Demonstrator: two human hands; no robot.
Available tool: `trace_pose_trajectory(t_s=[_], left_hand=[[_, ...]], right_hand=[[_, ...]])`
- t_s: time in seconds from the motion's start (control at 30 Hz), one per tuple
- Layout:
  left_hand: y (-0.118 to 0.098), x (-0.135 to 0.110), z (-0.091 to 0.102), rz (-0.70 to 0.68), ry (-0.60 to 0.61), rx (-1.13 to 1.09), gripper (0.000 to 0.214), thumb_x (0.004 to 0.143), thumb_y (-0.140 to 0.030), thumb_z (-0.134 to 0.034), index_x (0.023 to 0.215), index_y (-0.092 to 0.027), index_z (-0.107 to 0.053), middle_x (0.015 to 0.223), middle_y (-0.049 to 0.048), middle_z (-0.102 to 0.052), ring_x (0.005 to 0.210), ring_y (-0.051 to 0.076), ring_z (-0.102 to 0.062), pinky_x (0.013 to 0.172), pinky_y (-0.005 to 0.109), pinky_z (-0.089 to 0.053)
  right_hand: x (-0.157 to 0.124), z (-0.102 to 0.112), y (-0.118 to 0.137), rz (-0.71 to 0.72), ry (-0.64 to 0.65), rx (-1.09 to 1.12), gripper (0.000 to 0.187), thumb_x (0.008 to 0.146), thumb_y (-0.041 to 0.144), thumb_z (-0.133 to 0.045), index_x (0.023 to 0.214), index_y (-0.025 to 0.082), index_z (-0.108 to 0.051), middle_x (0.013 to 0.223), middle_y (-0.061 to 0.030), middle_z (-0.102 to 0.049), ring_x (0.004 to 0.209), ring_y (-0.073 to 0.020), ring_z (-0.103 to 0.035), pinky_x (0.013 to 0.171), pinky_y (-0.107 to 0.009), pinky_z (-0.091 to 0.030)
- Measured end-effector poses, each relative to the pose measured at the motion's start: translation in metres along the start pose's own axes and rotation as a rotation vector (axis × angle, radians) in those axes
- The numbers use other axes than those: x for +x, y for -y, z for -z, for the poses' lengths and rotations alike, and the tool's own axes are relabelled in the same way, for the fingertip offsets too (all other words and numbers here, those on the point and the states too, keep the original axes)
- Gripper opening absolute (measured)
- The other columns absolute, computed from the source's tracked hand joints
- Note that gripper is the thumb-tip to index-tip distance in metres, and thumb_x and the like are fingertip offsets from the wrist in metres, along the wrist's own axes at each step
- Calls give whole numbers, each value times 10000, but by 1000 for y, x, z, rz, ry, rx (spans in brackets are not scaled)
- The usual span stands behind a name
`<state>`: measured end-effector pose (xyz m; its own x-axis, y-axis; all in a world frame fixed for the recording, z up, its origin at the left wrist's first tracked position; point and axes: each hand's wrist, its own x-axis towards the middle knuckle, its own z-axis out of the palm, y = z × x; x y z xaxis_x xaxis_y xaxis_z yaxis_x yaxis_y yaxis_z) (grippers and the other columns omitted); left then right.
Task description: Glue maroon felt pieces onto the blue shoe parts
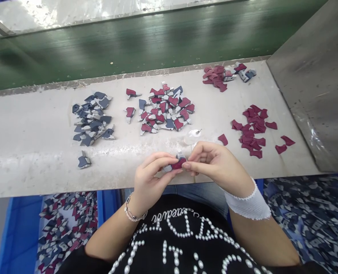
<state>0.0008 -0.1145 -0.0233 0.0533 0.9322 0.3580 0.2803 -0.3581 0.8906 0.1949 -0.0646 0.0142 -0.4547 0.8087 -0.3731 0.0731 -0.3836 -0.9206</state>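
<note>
1. Pale, kinda scuffed table [37, 140] ran across the whole spot.
2. Shiny green strip [100, 53] stretched along behind it.
3. Big grubby metal panel [317, 95] closed off the right end.
4. Light bounced hard off a glossy surface [123, 11] up top.

The person is wearing a black top [150, 258], its sleeves [75, 262] leaving the forearms bare. Across the front, rounded white pearl-like beads [176, 262] of varying size are forming large letters, and a line of white script [173, 214] is running nearer the hem. Blue jeans [199, 194] are showing past the lower edge. Behind the left hand [153, 178], a bracelet [134, 217] in silvery and pinkish tones is circling the wrist. Behind the right hand [217, 161], a white fabric wristband [247, 204] with rough-looking edges is wrapping the wrist.
</note>
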Motion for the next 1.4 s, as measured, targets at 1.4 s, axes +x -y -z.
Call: trace_pose_trajectory(t_s=[1.4], left_hand=[[-26,7,3,346,224,-109,282,756,-253,-829,652,-164,-582,560,-52,-542,504,72,-444,462,189,-376]], right_hand=[[-26,-9,17,635,197,-1039,348,955,38,-391,1220,108,-606,908,-86,-676,763,-217,-528,665,-359,-496]])
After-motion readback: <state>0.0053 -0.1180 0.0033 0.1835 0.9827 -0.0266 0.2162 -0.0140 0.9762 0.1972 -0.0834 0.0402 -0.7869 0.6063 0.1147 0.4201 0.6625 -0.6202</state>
